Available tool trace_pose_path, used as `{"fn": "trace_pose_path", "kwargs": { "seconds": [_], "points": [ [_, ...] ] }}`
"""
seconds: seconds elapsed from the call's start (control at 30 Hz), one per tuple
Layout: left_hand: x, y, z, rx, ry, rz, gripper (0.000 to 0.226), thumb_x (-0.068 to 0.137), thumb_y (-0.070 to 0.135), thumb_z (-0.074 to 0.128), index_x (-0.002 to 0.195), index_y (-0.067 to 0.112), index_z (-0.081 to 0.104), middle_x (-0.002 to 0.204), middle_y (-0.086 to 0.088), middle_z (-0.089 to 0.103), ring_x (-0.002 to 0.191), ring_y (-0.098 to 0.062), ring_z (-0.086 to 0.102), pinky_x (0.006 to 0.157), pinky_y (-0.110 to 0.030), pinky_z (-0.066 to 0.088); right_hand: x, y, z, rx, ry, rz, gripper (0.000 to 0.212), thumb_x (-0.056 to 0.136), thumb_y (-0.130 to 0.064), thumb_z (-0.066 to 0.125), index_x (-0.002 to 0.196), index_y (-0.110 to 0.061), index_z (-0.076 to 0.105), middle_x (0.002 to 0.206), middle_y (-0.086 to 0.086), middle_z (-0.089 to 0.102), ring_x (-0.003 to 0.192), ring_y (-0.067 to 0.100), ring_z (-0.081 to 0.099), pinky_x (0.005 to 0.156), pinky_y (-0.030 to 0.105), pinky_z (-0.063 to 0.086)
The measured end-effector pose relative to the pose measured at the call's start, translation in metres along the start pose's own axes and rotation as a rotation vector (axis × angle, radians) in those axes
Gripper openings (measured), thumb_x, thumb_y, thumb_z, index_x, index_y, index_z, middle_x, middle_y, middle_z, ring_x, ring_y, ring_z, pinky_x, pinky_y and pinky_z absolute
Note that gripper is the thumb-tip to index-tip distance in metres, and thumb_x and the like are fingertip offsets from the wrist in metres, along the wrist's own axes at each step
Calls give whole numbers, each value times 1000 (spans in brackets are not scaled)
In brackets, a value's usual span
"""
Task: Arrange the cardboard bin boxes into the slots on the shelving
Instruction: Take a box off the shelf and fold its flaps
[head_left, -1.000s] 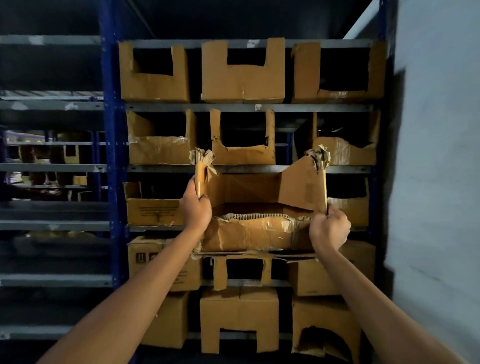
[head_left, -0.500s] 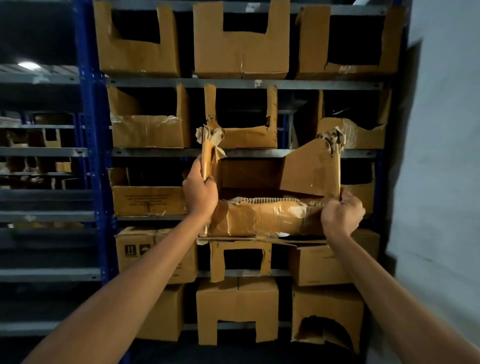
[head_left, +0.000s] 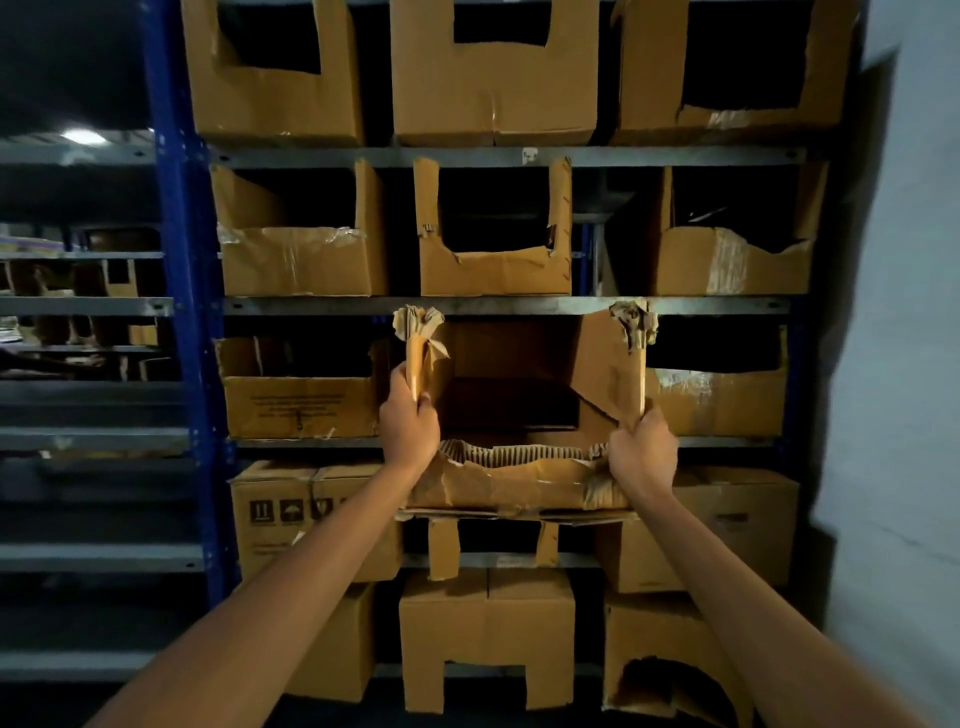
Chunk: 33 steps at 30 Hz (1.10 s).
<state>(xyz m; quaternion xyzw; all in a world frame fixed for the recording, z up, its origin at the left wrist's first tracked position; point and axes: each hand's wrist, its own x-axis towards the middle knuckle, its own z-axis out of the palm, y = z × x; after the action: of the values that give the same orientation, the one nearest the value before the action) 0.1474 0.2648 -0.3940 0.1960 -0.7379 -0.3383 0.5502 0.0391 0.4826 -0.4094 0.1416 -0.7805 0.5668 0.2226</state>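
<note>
A torn cardboard box (head_left: 519, 483) was held up at the middle of the shelving (head_left: 311, 305), at the gap in the third row down from the top that showed. Its frayed front wall hung across the shelving's grey beam there, so whether its far end rested on the shelving could not be told. The left hand (head_left: 408, 426) had its fingers curled round the box's upright left front corner strip, gripping it. The right hand (head_left: 641, 452) was closed in a fist round the lower end of the right front corner. Both corners ended in shredded tufts just under the shelving's next beam up. Other cut-open boxes (head_left: 301, 405) filled the remaining places in the shelving, on both sides, above and below. A blue post (head_left: 179, 312) formed the shelving's left edge, and a pale wall (head_left: 904, 312) stood at the shelving's right side.
</note>
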Motion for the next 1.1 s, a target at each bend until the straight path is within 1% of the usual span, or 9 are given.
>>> {"fn": "trace_pose_path", "kwargs": {
  "seconds": [0.1,0.37,0.53,0.6,0.7,0.83,0.93,1.0,1.1],
  "points": [
    [10,-14,16,-12,-6,-6,43,100,6,50,141,11,42,126,-12,60,110,-23,60,77,-22,44,12,15,17,40,-34,-18,32,92,-5,52,124,-5,48,118,15,61,74,12,53,51,19,37],
    [38,-61,69,-34,-82,-135,38,97,7,53,135,12,46,107,-4,59,78,-5,56,60,-20,42,61,61,63,90,-197,-12,49,92,-8,57,138,-12,40,114,7,65,86,18,61,65,30,53],
    [68,-83,97,-57,-164,-191,59,97,20,58,146,16,25,127,-10,57,102,-23,61,83,-35,51,94,75,92,166,-300,-74,93,87,-13,69,153,-21,5,142,7,46,106,22,59,83,34,54],
    [74,-93,109,-98,-161,-141,78,98,31,57,155,25,3,151,-11,37,127,-27,49,102,-39,43,106,81,103,151,-261,-131,105,85,-14,73,155,-23,-5,156,7,23,128,25,45,91,32,49],
    [66,-110,125,-17,-102,169,87,97,46,50,155,29,-12,164,-1,-3,149,-20,14,113,-40,30,118,94,122,90,-144,-228,105,85,-11,73,155,-25,-5,161,7,8,144,29,23,103,33,38],
    [51,-143,155,261,-119,397,74,94,59,43,156,24,23,163,-5,-17,151,-19,0,111,-35,29,136,113,149,77,-54,-297,86,89,0,63,154,-20,11,153,13,28,136,31,38,99,37,46],
    [51,-163,177,346,-80,350,52,96,59,45,125,20,63,163,-9,2,148,-27,20,106,-33,39,150,128,164,75,-75,-252,66,94,-1,55,150,-14,22,128,12,54,95,17,57,73,30,52],
    [55,-173,186,376,-62,270,48,96,58,44,109,18,68,155,-9,20,133,-26,42,94,-30,49,158,136,175,65,-81,-242,59,96,-2,51,148,-13,26,106,9,59,73,8,51,61,27,48],
    [63,-186,197,408,-42,188,50,96,55,39,111,16,65,142,-6,31,112,-23,56,84,-30,54,169,141,195,30,-31,-275,55,95,-2,50,146,-12,29,93,3,56,66,13,51,51,24,42]
  ]
}}
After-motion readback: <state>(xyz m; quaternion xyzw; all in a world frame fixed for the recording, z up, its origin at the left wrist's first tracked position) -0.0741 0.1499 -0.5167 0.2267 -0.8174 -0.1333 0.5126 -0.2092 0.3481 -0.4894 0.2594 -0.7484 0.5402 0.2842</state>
